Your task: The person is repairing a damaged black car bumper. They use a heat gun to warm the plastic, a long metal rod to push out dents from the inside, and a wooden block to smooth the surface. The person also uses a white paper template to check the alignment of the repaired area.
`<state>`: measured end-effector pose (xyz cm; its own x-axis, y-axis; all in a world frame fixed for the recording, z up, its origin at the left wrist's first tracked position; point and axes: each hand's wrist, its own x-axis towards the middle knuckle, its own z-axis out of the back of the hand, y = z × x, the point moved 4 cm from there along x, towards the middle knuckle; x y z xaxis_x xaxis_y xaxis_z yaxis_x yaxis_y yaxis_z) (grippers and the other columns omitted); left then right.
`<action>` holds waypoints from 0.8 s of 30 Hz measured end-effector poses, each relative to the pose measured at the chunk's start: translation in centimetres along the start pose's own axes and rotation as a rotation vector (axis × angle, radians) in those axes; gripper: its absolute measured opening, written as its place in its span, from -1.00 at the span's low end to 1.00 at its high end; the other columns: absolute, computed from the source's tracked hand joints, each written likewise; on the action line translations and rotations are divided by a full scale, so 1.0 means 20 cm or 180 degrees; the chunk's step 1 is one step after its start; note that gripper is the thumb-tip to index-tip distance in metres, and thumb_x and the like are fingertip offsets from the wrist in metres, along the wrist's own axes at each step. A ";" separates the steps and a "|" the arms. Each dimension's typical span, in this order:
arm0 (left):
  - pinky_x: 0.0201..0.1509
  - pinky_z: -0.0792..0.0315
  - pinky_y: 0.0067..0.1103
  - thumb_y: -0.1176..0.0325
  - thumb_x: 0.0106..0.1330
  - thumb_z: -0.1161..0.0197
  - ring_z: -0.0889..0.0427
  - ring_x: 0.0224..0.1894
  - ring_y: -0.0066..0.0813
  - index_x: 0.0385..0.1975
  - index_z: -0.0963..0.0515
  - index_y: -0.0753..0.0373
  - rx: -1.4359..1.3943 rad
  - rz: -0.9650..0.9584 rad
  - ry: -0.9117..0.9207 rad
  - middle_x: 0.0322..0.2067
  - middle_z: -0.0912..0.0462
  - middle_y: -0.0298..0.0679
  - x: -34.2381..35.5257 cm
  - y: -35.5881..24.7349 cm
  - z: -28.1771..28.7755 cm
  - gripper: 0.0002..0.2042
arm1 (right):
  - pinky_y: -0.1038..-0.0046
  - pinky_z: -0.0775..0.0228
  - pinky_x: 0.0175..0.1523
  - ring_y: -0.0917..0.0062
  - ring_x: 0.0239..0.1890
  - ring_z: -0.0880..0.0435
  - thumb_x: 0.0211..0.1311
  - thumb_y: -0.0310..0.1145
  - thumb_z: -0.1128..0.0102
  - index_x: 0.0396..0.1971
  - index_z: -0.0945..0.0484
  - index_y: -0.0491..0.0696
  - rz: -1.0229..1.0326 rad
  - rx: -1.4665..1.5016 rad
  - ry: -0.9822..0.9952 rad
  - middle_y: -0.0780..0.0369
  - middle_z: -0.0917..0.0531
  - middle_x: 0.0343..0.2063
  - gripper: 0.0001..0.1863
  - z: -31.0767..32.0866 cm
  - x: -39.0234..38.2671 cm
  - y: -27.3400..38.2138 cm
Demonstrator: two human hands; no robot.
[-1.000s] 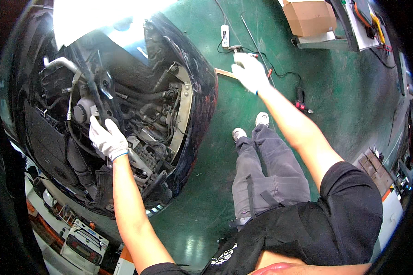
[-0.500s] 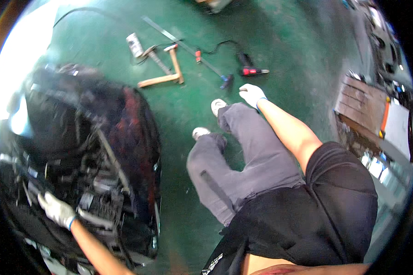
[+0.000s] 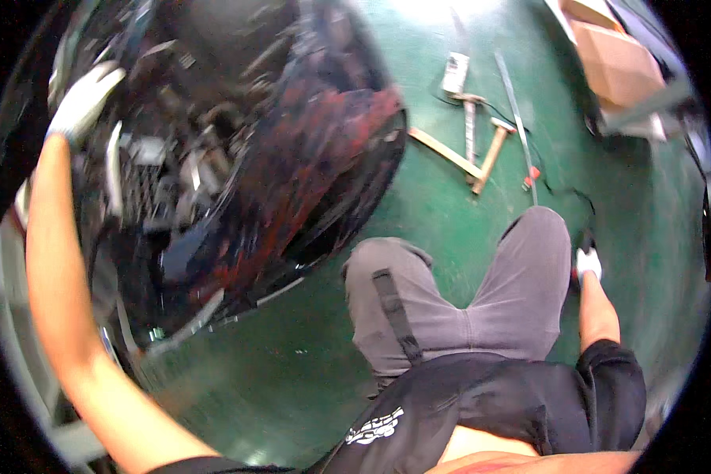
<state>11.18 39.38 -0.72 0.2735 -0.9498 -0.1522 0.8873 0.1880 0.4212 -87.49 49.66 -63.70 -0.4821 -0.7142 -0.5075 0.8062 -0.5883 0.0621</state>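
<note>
The corded power tool [image 3: 588, 240], judged rigid, fairly heavy and best held by its handle, was seen near the floor [image 3: 442, 223] at the right hand [image 3: 588, 263], whose grip could not be told; the left hand [image 3: 87, 99] was held open over the engine bay [image 3: 154, 152].

The person wears a black short-sleeved T-shirt [image 3: 498, 395] with a white print [image 3: 378, 427] on the chest, its right sleeve [image 3: 618, 371] loose and wide at the hem. Below are faded grey trousers [image 3: 470, 316], seamed down the middle, with a flat black strap [image 3: 396, 317] along the left thigh. The left glove [image 3: 85, 101] and right glove [image 3: 588, 263] are white, the left one close-fitting at the wrist.
</note>
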 end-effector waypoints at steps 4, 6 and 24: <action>0.41 -0.41 -0.43 0.25 0.44 -0.31 -0.58 0.30 -0.08 0.28 -0.54 0.26 0.1119 -0.0634 -0.1009 0.28 -0.57 0.03 -0.68 -0.49 -0.06 -0.54 | 0.15 -0.59 -0.01 0.13 -0.12 -0.80 0.17 -0.13 -0.18 0.03 -0.65 -0.21 -0.0381 -0.0072 0.1048 0.01 -0.80 -0.13 -0.47 -0.43 0.25 -0.09; 0.38 -0.46 -0.39 0.32 0.36 -0.39 -0.64 0.23 -0.12 0.23 -0.56 0.34 -0.1400 -0.0141 -0.2074 0.14 -0.66 0.08 -0.98 -0.91 -0.21 -0.53 | 0.15 -0.58 0.00 0.11 -0.12 -0.79 0.15 -0.19 -0.18 -0.01 -0.67 -0.18 -0.0105 -0.0107 -0.0191 0.01 -0.80 -0.15 -0.52 -0.36 0.56 -0.43; 0.67 0.19 0.02 0.14 0.21 -0.43 0.05 0.63 0.17 0.50 -0.25 0.32 -0.0751 0.0950 -0.1690 0.56 -0.10 0.12 -1.35 -1.78 -1.12 -0.14 | 0.26 -0.61 0.12 0.19 0.03 -0.76 0.21 -0.14 -0.39 -0.01 -0.71 0.06 0.0835 -0.2232 0.0927 0.04 -0.75 -0.02 -0.62 -0.78 0.62 -0.09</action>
<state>-19.52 63.89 -31.56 0.3536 -0.8313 0.4288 0.8758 0.4553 0.1603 -89.53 47.78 -83.46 -0.2161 -0.6117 -0.7610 0.9551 0.0293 -0.2948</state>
